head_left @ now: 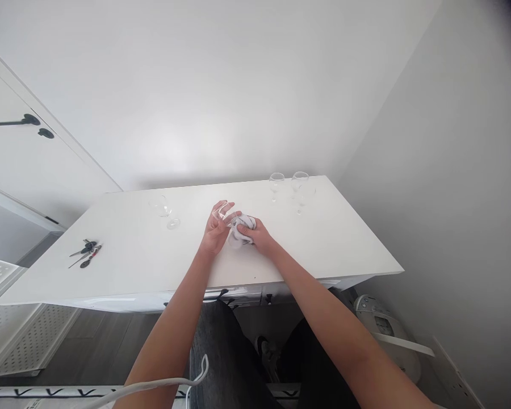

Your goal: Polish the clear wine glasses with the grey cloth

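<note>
Over the middle of the white cabinet top (153,272), my left hand (217,230) is wrapped round the bowl of a clear wine glass (222,210), which lies tilted between my hands. My right hand (258,234) is closed on a bunched white cloth (243,227), pressed to the glass near its stem and foot. The cloth hides part of the stem. Off to the left, another stemmed glass (164,210) lies on its side. Several stemmed glasses stand at the back right, among them one wine glass (276,180) and a larger one (300,180).
A bunch of keys (88,249) lies at the left of the cabinet top. A door with a black handle (25,120) is at far left. White perforated shelving (29,341) stands low left, a white round appliance (383,326) low right. A white cable (162,383) crosses my left forearm.
</note>
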Available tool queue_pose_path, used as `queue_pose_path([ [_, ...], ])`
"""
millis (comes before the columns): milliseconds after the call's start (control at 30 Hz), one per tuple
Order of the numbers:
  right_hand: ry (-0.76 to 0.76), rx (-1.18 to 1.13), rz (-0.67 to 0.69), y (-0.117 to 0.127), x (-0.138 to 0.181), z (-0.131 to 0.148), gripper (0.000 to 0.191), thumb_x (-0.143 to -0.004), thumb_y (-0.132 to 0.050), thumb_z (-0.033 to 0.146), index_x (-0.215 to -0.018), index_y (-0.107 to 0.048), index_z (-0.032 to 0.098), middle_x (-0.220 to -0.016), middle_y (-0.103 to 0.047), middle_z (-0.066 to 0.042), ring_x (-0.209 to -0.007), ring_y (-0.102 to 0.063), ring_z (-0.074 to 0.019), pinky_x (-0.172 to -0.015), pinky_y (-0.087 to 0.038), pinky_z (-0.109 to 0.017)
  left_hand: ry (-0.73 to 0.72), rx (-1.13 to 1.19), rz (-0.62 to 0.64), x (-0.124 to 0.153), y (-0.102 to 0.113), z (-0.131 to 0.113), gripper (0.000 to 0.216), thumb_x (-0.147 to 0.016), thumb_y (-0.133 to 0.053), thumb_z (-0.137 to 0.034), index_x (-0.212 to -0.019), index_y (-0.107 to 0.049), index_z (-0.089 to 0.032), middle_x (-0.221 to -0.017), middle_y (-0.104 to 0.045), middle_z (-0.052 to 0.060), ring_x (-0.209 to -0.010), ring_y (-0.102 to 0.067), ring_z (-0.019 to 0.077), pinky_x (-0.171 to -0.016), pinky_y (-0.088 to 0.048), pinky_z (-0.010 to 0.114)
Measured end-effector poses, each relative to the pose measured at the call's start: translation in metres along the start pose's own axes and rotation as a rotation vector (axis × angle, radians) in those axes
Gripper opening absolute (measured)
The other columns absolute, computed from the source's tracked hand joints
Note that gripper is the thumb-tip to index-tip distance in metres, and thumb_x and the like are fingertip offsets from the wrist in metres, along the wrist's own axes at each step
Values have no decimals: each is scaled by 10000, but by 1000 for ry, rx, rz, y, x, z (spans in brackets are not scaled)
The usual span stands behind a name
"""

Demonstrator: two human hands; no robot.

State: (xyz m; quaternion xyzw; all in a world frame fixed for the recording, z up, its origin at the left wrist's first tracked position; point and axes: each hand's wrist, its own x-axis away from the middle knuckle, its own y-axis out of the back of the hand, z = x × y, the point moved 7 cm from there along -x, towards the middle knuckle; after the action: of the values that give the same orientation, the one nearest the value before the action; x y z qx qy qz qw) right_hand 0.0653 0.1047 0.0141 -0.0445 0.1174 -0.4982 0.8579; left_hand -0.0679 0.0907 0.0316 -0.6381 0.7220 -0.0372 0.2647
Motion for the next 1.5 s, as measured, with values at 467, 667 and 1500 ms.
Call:
queue_pose_path([
  [467, -40, -244, -321, 28, -9, -9, 453, -797, -752, 622, -949, -556, 242, -739, -550, 35, -576, -497, -115, -481, -401, -239, -81, -10, -89, -2, 13, -4, 743, -737, -873, -530, -1384, -558, -345, -1538, -456, 118, -1340, -593, 369, -1070, -502, 468],
  [667, 1, -490, -425, 37, -6, -7, 405, -803, -782, 531, -1018, -609, 235, -879, -678, -14, -747, -632, -152, -591, -528, -250, -254, 58, -228, 1, 24, -17, 618, -761, -881, -438, -1295, -578, -373, -1573, -421, 59, -1465, -464, 336, -1152, -451, 455],
  [1500, -279, -418, -252, 21, -5, -14, 316, -837, -604, 508, -783, -443, 241, -618, -467, 60, -431, -384, -87, -357, -281, -218, -32, -18, 91, 0, -6, 1, 677, -576, -992, -249, -1152, -644, -326, -1299, -589, 55, -1293, -606, 354, -1128, -458, 544],
])
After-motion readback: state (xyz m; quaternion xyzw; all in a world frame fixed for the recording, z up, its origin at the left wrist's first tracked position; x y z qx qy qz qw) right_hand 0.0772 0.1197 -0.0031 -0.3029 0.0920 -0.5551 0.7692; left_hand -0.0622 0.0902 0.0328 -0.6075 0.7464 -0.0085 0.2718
